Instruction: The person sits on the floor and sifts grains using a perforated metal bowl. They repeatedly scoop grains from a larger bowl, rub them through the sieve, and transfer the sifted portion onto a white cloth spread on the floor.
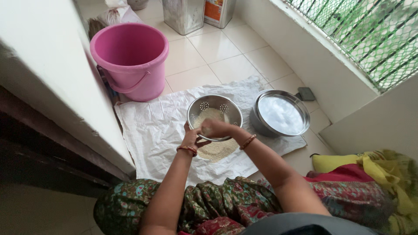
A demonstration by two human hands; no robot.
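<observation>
A steel colander (217, 106) with pale grain inside is tilted above a white sheet (152, 130) spread on the tiled floor. My left hand (191, 137) grips its near rim from below. My right hand (215, 127) reaches into the bowl, its fingers closed over the grain. Under the colander lies a small heap of sifted grain (216, 151) on the sheet. Both wrists wear orange bangles.
A pink plastic bucket (133, 58) stands at the back left beside a white wall ledge. A steel pot covered by a flat steel lid (281, 115) sits on the sheet's right corner. Metal tins (185, 15) stand farther back. A green mesh grille (370, 35) fills the upper right.
</observation>
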